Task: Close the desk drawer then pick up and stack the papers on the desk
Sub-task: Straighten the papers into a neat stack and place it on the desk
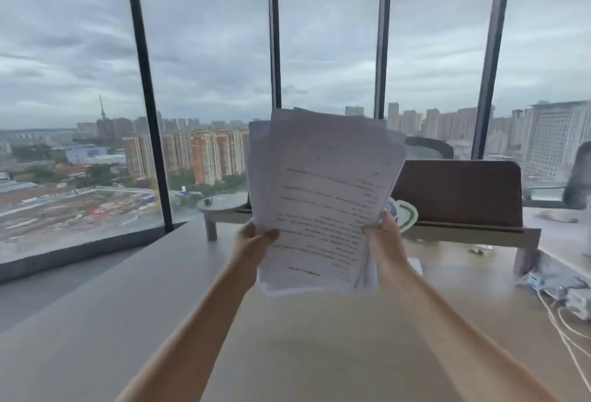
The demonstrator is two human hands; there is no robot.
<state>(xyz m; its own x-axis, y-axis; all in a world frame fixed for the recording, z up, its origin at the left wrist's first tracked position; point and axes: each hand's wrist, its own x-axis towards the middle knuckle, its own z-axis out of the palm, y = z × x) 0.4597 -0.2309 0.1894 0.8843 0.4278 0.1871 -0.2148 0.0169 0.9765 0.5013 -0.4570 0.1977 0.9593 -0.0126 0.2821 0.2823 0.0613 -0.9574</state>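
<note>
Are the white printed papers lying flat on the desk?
No, the white printed papers are held up in the air above the pale wooden desk, gripped by the left hand and right hand.

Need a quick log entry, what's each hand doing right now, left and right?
Left hand: closed on the left edge of the papers, held up above the desk.
Right hand: closed on the right edge of the same papers.
</note>
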